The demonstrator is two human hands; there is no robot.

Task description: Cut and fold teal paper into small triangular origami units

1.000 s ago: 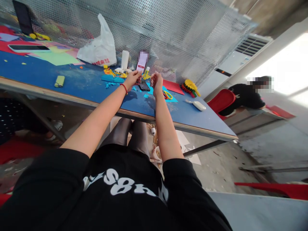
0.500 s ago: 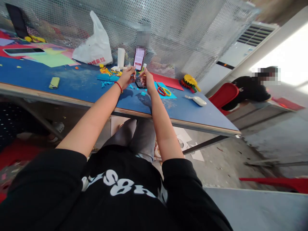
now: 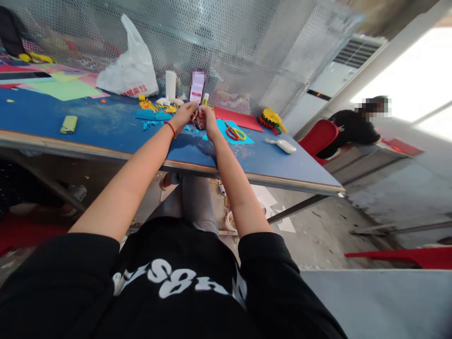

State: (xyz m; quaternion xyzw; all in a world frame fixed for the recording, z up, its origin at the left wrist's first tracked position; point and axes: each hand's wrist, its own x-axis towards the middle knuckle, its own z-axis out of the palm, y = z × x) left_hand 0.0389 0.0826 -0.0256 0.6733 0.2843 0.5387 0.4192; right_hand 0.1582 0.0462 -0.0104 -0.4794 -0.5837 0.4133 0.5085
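Note:
Above the blue tabletop, my left hand (image 3: pixel 184 117), with a red cord at the wrist, has its fingers pinched together on a small piece of blue paper (image 3: pixel 198 108). My right hand (image 3: pixel 208 120) meets it there, fingers curled in and closed at the same piece; its fingertips are partly hidden. Just beyond the hands, a phone (image 3: pixel 197 89) with a lit screen stands upright beside a glue stick (image 3: pixel 205 99). Scissors (image 3: pixel 235 133) with red and yellow handles rest on a blue sheet (image 3: pixel 250 139) to the right. Blue paper scraps (image 3: pixel 151 125) lie left of my hands.
A white plastic bag (image 3: pixel 130 70), a white roll (image 3: pixel 171 84) and yellow scraps (image 3: pixel 150 105) stand or lie behind. Rightward are a red sheet (image 3: pixel 240 118), a yellow fan-like paper piece (image 3: pixel 270 117) and a white pouch-like object (image 3: pixel 285 146). Another person (image 3: pixel 349 127) sits far right.
My hands have come closer together, the right one closing in on the left at the blue piece. The whole view has shifted slightly, so things appear further left.

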